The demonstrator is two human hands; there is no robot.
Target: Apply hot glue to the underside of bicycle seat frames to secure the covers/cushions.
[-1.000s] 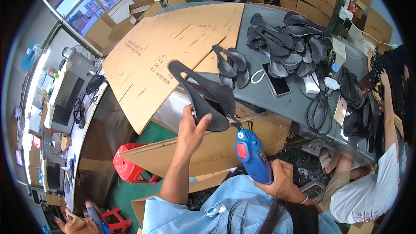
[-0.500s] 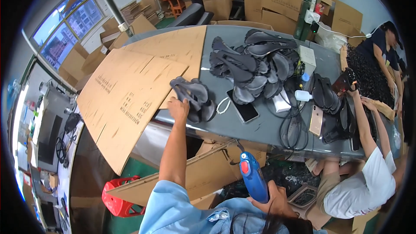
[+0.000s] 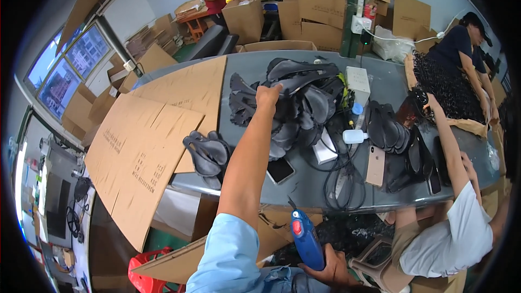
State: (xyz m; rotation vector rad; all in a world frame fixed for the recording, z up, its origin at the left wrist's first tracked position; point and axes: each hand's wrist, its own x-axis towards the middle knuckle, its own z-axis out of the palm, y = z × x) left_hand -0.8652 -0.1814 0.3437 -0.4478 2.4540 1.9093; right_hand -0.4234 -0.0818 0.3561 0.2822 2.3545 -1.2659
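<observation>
From the head view, my left hand [image 3: 268, 96] has its fingers closed on a dark saddle [image 3: 304, 80] atop the pile, long axis toward 2 o'clock, while my right hand [image 3: 331, 268] at 6 o'clock grips the blue glue gun [image 3: 305, 239].

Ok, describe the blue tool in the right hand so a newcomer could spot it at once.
Start at the grey table, then drop below its near edge. There the right hand grips a blue glue gun, nozzle up. Its blue body with a red button is unlike the black pieces piled on the table.
</observation>
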